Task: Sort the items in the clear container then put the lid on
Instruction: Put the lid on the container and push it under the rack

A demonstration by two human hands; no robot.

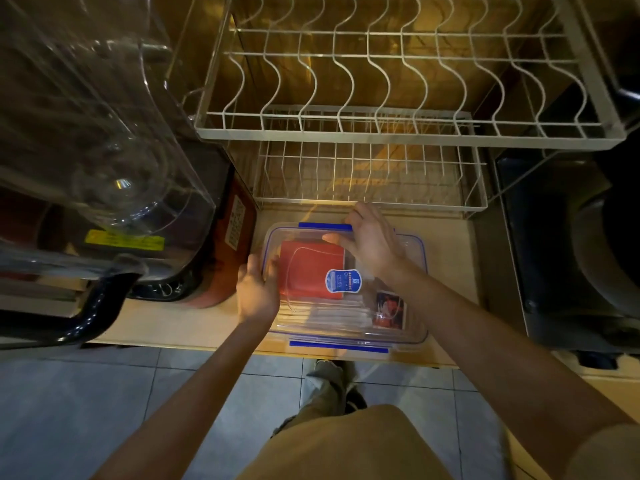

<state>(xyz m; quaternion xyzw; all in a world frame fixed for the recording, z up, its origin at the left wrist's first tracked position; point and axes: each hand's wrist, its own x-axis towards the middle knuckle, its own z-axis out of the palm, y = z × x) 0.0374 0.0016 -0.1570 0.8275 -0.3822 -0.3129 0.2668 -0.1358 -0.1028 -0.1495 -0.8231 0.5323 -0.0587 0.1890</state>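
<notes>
- Clear container sits on the counter below the wire dish rack, lid laid on top.
- Left hand: fingers curled, gripping the lid's left edge.
- Right hand: spread flat, palm down on the lid's far side, fingertips at the blue clip; not grasping.
- Red item visible inside.

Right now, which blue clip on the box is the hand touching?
The far blue clip, on the side by the dish rack. The right hand rests its fingers at that clip's end. The near blue clip, at the counter's front edge, has no hand on it.
</notes>
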